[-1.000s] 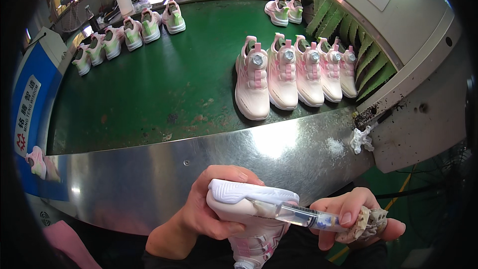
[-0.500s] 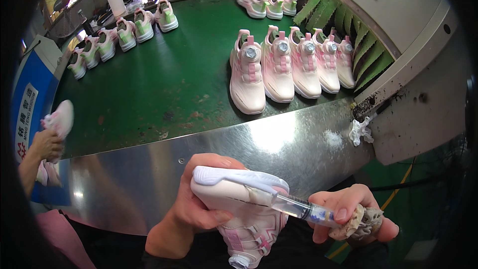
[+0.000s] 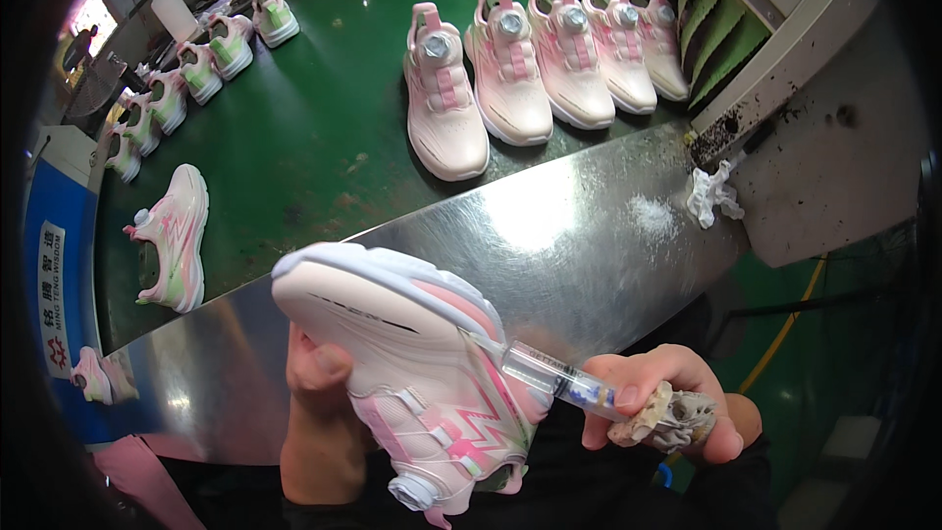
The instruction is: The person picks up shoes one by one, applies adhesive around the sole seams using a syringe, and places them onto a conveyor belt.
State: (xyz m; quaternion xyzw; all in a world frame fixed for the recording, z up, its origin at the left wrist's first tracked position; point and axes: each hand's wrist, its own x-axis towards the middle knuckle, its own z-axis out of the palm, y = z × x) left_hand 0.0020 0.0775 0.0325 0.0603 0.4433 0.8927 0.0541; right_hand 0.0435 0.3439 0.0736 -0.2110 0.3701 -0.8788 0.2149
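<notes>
A pink and white sneaker (image 3: 407, 353) with a dial closure lies tilted on its side in my left hand (image 3: 319, 368), toe to the upper left. My left fingers are wrapped round its toe end, partly hidden behind it. In my right hand (image 3: 677, 383) is a clear syringe (image 3: 549, 370). Its tip touches the seam between the sole and the upper along the shoe's side. A crumpled grey-white lump (image 3: 672, 419) covers the syringe's rear end, under my fingers.
Several matching sneakers (image 3: 446, 108) stand in a row on the green conveyor belt (image 3: 314, 137); others line its far left. One sneaker (image 3: 182, 240) lies at the near left. A metal ledge (image 3: 608, 226) borders the belt, with a crumpled white scrap (image 3: 711, 194). Green strips (image 3: 726, 39) hang at the machine opening.
The sneaker in my hands has turned, showing more of its side, and the syringe tip is farther along the seam. Another person's hand at the left is gone; a sneaker lies on the belt there.
</notes>
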